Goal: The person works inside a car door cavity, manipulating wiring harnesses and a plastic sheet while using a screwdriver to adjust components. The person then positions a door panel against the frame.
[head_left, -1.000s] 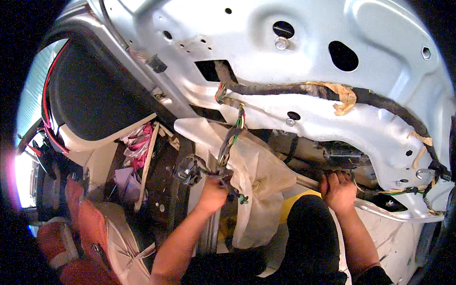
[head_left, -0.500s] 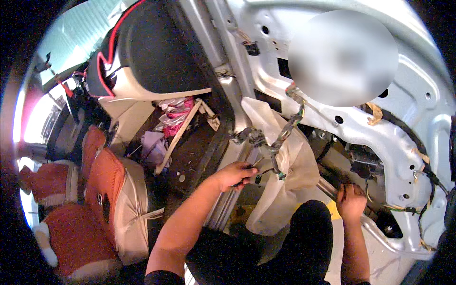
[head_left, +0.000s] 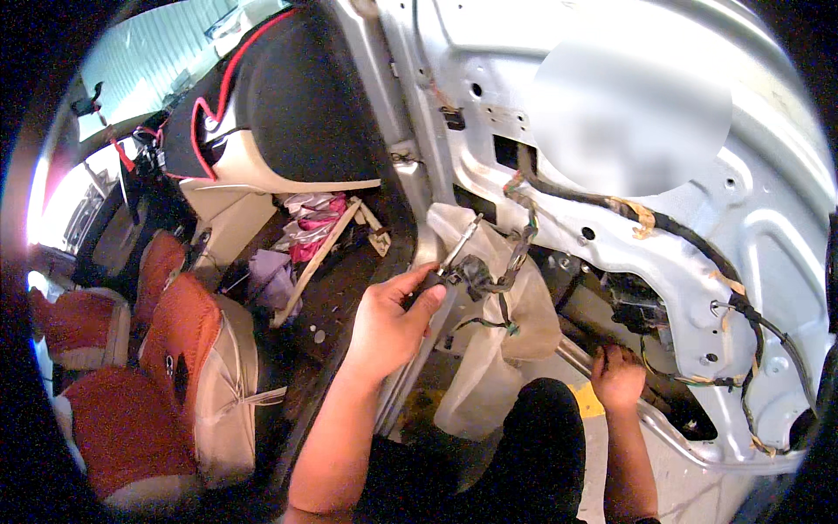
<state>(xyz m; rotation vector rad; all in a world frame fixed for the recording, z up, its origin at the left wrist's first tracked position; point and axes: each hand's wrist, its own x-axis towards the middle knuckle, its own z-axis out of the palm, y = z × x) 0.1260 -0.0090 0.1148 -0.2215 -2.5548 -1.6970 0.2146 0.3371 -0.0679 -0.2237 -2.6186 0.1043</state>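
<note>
My left hand (head_left: 393, 319) is closed around the dark handle of a screwdriver (head_left: 465, 240), its metal shaft pointing up and away. Just right of the handle hangs a wiring harness (head_left: 521, 249) with dark connectors (head_left: 474, 275), close to my fingers. Behind it a translucent plastic sheet (head_left: 524, 319) droops, partly crumpled. Curled over the metal lower edge of an opening in the bare car door (head_left: 690, 327) is my right hand (head_left: 620, 380). Its fingertips are partly hidden inside the opening.
A loose door trim panel (head_left: 314, 96), black and beige with red edging, stands at the upper left. Red and beige seats (head_left: 179, 349) are on the left. Pink and silver wrapping (head_left: 314, 223) lies on the car floor. A dark cable (head_left: 698, 240) runs along the door.
My left hand has moved up and left, and the screwdriver now shows plainly, tip upward. My right hand keeps its grip on the door edge. The whole view has shifted slightly.
</note>
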